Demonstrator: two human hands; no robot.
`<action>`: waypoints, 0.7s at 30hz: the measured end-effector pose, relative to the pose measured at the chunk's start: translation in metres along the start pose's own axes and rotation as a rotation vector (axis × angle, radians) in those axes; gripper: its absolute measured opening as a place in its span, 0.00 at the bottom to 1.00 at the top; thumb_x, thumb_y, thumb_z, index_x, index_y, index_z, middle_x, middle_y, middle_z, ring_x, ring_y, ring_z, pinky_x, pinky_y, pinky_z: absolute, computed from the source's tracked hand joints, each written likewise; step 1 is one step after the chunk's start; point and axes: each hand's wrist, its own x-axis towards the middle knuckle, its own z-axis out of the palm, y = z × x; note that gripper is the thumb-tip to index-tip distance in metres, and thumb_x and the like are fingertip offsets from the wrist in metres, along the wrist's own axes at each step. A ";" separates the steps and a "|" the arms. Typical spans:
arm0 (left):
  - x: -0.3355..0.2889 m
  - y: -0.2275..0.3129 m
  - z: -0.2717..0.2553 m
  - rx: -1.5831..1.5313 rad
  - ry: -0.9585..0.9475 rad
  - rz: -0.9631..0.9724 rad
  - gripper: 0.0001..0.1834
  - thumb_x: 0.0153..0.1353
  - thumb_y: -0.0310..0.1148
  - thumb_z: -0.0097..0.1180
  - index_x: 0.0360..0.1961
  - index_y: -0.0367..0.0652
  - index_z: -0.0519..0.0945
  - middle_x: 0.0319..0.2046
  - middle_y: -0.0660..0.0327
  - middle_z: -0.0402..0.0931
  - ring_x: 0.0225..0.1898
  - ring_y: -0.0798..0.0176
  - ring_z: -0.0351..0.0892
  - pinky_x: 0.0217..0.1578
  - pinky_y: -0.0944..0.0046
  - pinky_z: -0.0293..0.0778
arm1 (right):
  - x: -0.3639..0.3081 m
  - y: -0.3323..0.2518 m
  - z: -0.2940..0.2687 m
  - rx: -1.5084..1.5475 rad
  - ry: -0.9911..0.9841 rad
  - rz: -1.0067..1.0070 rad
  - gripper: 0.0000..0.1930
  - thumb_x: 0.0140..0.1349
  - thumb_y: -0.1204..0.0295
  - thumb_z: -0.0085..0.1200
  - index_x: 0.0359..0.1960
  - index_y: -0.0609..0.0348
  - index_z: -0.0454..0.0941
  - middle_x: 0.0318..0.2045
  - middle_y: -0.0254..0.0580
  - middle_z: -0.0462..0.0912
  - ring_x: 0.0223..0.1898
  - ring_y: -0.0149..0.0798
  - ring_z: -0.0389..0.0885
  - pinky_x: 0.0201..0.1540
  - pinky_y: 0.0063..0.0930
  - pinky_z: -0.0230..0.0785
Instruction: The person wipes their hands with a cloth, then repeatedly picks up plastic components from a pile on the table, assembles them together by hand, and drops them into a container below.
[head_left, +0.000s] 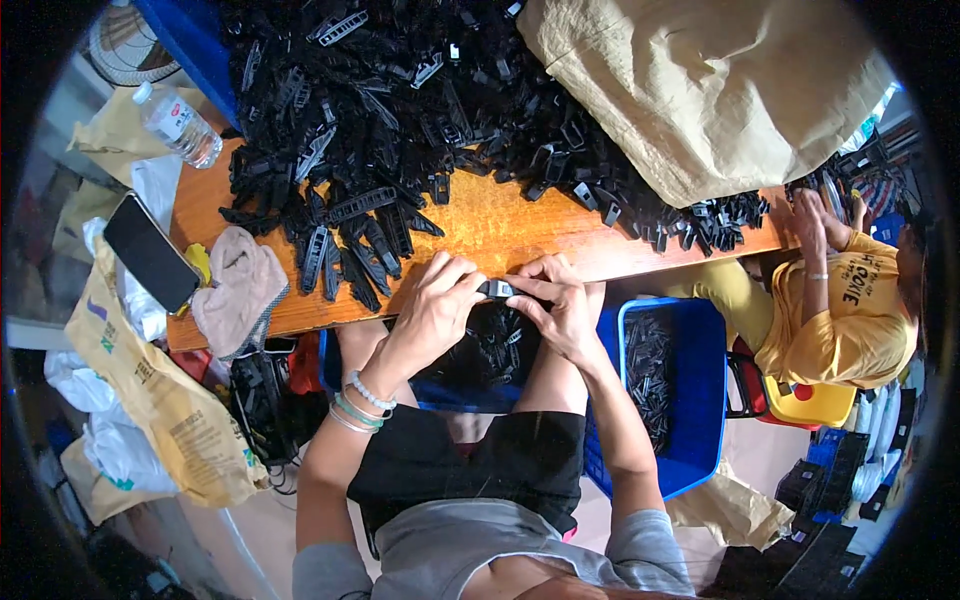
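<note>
Between my two hands, just off the table's near edge, is a small black plastic part (pixel 488 289) with a shiny light-grey face. My left hand (pixel 437 307) pinches its left side between closed fingers, a beaded bracelet on the wrist. At the other end, my right hand (pixel 556 304) grips it with thumb and fingers. My fingertips cover much of the part, so its full shape is hidden. Beyond the hands lies a large pile of black plastic parts (pixel 350 130), some long and slotted, others small and boxy.
The wooden table (pixel 480 210) carries a beige paper sack (pixel 710 90), a phone (pixel 150 250) and a pink cloth (pixel 238 290). A water bottle (pixel 180 125) stands at its far left. Blue bins with black parts sit in my lap area and right (pixel 700 390). A person in yellow (pixel 830 310) sits right.
</note>
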 end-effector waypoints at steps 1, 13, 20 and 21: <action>0.000 -0.001 -0.001 -0.010 -0.011 0.004 0.10 0.53 0.25 0.62 0.37 0.32 0.79 0.35 0.53 0.73 0.39 0.51 0.72 0.40 0.56 0.71 | -0.001 -0.002 0.000 -0.071 0.019 -0.009 0.16 0.50 0.70 0.66 0.43 0.57 0.85 0.36 0.38 0.78 0.41 0.41 0.72 0.46 0.34 0.59; 0.027 -0.055 -0.086 0.539 0.176 -0.139 0.15 0.49 0.22 0.61 0.40 0.34 0.78 0.40 0.53 0.71 0.45 0.49 0.70 0.49 0.55 0.69 | 0.055 0.042 -0.030 -0.699 0.556 0.090 0.13 0.54 0.69 0.62 0.42 0.55 0.78 0.38 0.42 0.76 0.44 0.46 0.72 0.46 0.40 0.62; 0.021 0.001 -0.026 0.216 0.127 0.046 0.16 0.43 0.24 0.69 0.32 0.38 0.74 0.35 0.55 0.74 0.40 0.51 0.73 0.42 0.55 0.72 | 0.061 0.054 -0.026 -0.733 0.651 0.086 0.13 0.52 0.71 0.61 0.39 0.54 0.77 0.37 0.42 0.74 0.44 0.46 0.71 0.45 0.40 0.61; 0.023 0.002 -0.009 0.214 0.118 0.060 0.14 0.45 0.25 0.68 0.32 0.37 0.75 0.34 0.55 0.72 0.39 0.51 0.73 0.41 0.55 0.73 | 0.062 0.054 -0.025 -0.829 0.636 0.112 0.14 0.51 0.71 0.61 0.41 0.54 0.77 0.37 0.42 0.74 0.44 0.46 0.71 0.45 0.40 0.61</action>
